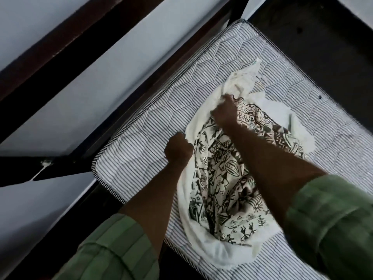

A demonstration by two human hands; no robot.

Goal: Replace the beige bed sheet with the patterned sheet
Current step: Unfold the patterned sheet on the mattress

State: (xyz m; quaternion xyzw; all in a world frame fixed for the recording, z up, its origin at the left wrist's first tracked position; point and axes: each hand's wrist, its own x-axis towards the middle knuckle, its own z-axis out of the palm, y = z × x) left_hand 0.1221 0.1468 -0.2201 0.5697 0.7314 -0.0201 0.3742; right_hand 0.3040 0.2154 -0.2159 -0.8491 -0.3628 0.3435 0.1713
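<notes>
On the striped mattress point(141, 126), both arms reach forward: the left hand point(178, 149) fists the patterned sheet point(224, 178) at its pale edge, the right hand point(225, 112) clutches its far folds.

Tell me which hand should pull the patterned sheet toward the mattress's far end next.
Probably the right hand. It already grips the bunched patterned sheet at its far side, nearest the bare far stretch of the striped mattress. The left hand grips the near-left edge, better placed to anchor it.

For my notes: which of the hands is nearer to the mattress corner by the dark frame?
Left. The left hand grips the sheet edge near that corner; the right hand is farther up the mattress.
</notes>
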